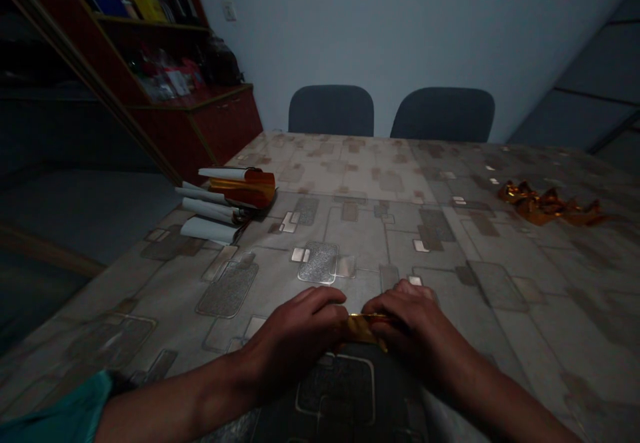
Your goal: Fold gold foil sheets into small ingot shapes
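Note:
Between my two hands, near the front of the table, is a small piece of folded gold foil paper (361,328). My left hand (310,316) has its curled fingers closed on the paper's left end. On the right end, the fingers of my right hand (407,316) are bent round the paper and cover part of it. Only the shiny middle of the foil shows, and its lower right corner points down. Away to the right lie several folded gold paper pieces (543,204) in a row. Curled gold sheets with pale backs (250,188) lie at the left.
A patterned cloth (360,170) covers the table. Two grey chairs (331,110) stand behind its far edge, against a pale wall. A red-brown cabinet (225,123) with filled shelves is at the back left.

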